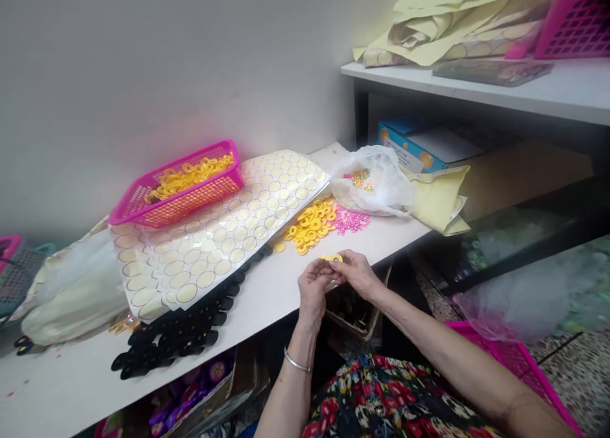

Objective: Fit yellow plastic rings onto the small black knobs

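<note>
Both grips pinch 1 yellow ring between thumb and fingertips: the left hand takes its 9 o'clock side and the right hand its 3 o'clock side. The ring sits just over the near edge of the white bench. A thin bracelet circles the left wrist.

At 12 o'clock from the hands, near them, a loose heap of yellow rings lies on the bench, with small pink pieces touching it on its 3 o'clock side. At 1 o'clock rests a white plastic bag. At 10 o'clock spreads a sheet of round stickers, and a pink basket holding more yellow rings stands on its far part. At 8 o'clock, black discs lie along the sheet's near edge.
</note>
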Action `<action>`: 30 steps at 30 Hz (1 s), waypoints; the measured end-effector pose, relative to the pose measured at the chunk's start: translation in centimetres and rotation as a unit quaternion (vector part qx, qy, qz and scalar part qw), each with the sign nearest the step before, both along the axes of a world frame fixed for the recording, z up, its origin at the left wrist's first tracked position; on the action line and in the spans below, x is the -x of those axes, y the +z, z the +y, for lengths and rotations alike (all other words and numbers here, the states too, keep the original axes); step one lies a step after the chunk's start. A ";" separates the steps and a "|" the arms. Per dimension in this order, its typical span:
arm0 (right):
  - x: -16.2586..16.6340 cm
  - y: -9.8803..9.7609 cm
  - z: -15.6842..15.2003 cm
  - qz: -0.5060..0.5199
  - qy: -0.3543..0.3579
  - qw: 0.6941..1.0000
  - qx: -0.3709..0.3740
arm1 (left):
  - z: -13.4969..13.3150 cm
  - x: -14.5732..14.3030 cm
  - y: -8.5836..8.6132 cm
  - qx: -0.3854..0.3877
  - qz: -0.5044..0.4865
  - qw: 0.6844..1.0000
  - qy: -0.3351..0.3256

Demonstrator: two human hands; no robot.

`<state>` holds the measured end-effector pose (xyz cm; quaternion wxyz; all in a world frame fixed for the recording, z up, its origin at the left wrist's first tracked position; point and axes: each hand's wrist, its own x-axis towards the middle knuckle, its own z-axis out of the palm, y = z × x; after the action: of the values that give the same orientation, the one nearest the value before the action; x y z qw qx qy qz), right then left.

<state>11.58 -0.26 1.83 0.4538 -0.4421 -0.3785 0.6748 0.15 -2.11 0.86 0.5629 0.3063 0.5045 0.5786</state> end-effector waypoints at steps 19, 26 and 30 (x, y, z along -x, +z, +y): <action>-4.1 -0.1 -5.3 0.184 0.036 0.971 0.147 | -5.2 -1.6 2.3 -0.176 0.127 0.946 -0.241; -5.5 0.5 -5.8 0.214 0.146 0.960 0.110 | -5.8 -0.9 2.5 -0.166 0.187 0.921 -0.300; -6.5 0.5 -5.7 0.135 0.211 0.967 0.050 | -6.2 -1.2 2.7 -0.168 0.244 0.900 -0.321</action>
<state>18.05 -5.98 2.37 0.3254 -0.2793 -0.3640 0.8268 1.39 -8.31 3.53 0.5172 0.6734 0.3959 0.3498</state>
